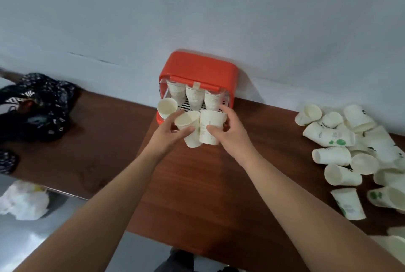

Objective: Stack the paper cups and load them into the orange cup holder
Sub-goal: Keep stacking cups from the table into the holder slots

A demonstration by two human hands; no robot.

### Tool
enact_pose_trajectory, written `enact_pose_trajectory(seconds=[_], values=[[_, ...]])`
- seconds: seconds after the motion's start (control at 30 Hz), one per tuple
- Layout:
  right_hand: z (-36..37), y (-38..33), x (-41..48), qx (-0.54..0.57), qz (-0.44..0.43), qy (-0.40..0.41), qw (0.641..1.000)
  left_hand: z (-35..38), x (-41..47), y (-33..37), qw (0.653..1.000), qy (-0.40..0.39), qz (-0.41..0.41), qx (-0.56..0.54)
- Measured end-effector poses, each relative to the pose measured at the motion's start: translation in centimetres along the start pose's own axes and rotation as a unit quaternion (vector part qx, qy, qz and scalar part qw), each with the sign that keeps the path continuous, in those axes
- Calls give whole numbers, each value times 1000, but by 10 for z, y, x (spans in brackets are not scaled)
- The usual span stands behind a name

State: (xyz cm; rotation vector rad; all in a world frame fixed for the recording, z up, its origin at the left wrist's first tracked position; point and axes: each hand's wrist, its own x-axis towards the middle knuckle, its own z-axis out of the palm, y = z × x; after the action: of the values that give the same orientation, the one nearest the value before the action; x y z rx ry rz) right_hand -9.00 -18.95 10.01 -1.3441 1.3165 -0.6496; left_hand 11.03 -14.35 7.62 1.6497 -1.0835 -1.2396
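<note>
Reaches both bare arms across a brown wooden table (197,184) to the orange plastic cup holder (198,69), set at the far edge against a pale wall (197,8). With the left hand (166,138), curls fingers and thumb round a tilted white paper cup (189,127), mouth up and leftward. With the right hand (230,131), grips a second white paper cup (211,128), rim toward the holder, touching the first. Single or nested: cannot tell. Inside the holder: three stacks of white cups (194,96) side by side at the back, one more cup (167,107) at the front left. Well apart on the right: a loose heap of white paper cups (350,151), mostly on their sides. On the left: a dark patterned cloth (37,107); nearer, a crumpled white plastic bag (24,199) on a grey metal surface (32,238).
</note>
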Motion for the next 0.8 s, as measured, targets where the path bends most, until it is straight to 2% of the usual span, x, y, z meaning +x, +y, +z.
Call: enact_pose_trajectory(seconds=[0.17,0.33,0.47,0.6,0.8], values=[[44,-10,27,7,18,19,1000,-64,31,-6,997,71,6,-21],[63,-14,42,-15,30,47,998,-93,67,-12,991,119,44,44],[72,-16,47,-25,22,72,997,-89,91,-25,988,87,58,116],[78,-14,53,-37,18,86,995,-80,107,-38,974,99,60,197],[90,-12,71,-44,6,99,994,-73,118,-61,949,57,63,305]])
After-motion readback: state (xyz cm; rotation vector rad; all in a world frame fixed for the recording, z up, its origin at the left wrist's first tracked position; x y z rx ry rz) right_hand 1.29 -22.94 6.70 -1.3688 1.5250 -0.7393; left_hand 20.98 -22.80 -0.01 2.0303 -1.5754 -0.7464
